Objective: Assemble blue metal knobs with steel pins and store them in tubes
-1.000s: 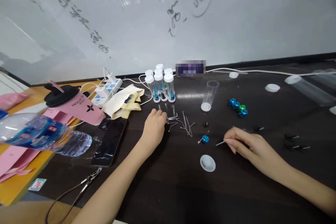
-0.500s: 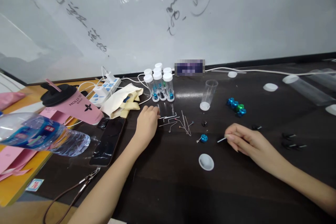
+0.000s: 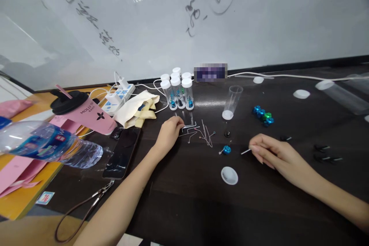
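My left hand (image 3: 169, 132) is closed, fingertips bent down at the left ends of thin L-shaped metal keys (image 3: 190, 125); whether it grips one is hidden. Close by lie several thin wire pieces (image 3: 206, 134) with small coloured ends. In a pinch, my right hand (image 3: 269, 152) holds a thin metal rod (image 3: 246, 152) pointing left. Between the hands sit a blue metal part (image 3: 227, 149) with a small pin beside it, a small black ring-like part (image 3: 227, 133) and a white cap (image 3: 229, 175) lying hollow side up.
An uncovered clear tube (image 3: 234, 98) stands behind. Several capped tubes (image 3: 187, 94) are grouped at the whiteboard. Blue and green metal parts (image 3: 263, 115) and black parts (image 3: 323, 158) lie right. At left are a phone (image 3: 122, 153), a bottle (image 3: 52, 144) and a pink cup (image 3: 95, 117).
My left hand has moved slightly right, further over the metal keys. My right hand keeps its pinch on the rod. The whole view has shifted a little.
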Demonstrator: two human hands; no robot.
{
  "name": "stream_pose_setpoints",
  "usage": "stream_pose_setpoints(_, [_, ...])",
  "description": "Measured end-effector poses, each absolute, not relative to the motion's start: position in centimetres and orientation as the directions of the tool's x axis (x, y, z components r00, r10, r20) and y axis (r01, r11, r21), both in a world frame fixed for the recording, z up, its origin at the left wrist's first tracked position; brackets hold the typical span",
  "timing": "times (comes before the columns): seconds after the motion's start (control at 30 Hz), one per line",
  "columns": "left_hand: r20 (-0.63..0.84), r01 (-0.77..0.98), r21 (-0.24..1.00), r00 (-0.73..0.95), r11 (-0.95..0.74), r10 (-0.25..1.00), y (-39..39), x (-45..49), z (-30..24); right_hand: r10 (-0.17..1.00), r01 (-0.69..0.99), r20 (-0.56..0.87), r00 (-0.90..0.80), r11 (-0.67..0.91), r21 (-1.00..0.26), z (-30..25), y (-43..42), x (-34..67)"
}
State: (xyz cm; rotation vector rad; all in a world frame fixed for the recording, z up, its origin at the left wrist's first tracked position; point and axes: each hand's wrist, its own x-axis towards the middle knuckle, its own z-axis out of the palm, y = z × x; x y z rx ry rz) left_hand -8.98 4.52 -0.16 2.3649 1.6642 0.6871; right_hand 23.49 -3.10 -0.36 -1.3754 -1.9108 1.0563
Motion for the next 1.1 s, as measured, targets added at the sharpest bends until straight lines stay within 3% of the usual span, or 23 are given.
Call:
stream_pose_setpoints(0.17, [0.363,0.8,0.45,0.241,-0.396,0.9,3.9,-8.4,0.4,0.959,0.527,0.048,-0.28,0.196,-0.827,-0.1,-3.1,23.3])
stream_pose_setpoints(0.3, [0.398,0.792,0.335,0.373,-0.511,0.838,2.0,-7.2,2.5,0.948,0.609,0.129,-0.292,0.288,-0.739,0.3,-3.5,23.3])
stream_pose_setpoints(0.4, [0.175,0.802,0.313,0.477,-0.508,0.861,0.1,-6.4,4.0,0.933,0.624,0.191,-0.304,0.346,-0.701,0.0,-4.3,23.1])
stream_pose_setpoints(0.5, [-0.108,0.69,0.529,0.632,-0.494,0.767,-1.8,-5.7,4.3,0.904,0.596,0.264,-0.337,0.422,-0.684,-0.5,-5.2,22.5])
stream_pose_setpoints(0.57, [-0.174,0.654,0.605,0.665,-0.454,0.726,-2.8,-5.0,3.7,0.875,0.556,0.325,-0.358,0.48,-0.679,-0.5,-5.6,22.0])
stream_pose_setpoints(0.7, [-0.155,0.668,0.653,0.58,-0.357,0.8,-4.0,-3.6,2.3,0.796,0.445,0.403,-0.452,0.593,-0.671,0.1,-6.1,21.6])
stream_pose_setpoints(0.87, [-0.099,0.607,0.736,0.532,-0.298,0.841,-5.0,-2.2,1.3,0.684,0.432,0.479,-0.551,0.725,-0.537,0.9,-7.0,21.2])
stream_pose_setpoints(1.1, [-0.034,0.643,0.649,0.559,-0.407,0.828,-6.1,-1.1,0.4,0.622,0.427,0.503,-0.6,0.781,-0.456,-0.1,-7.6,21.1])
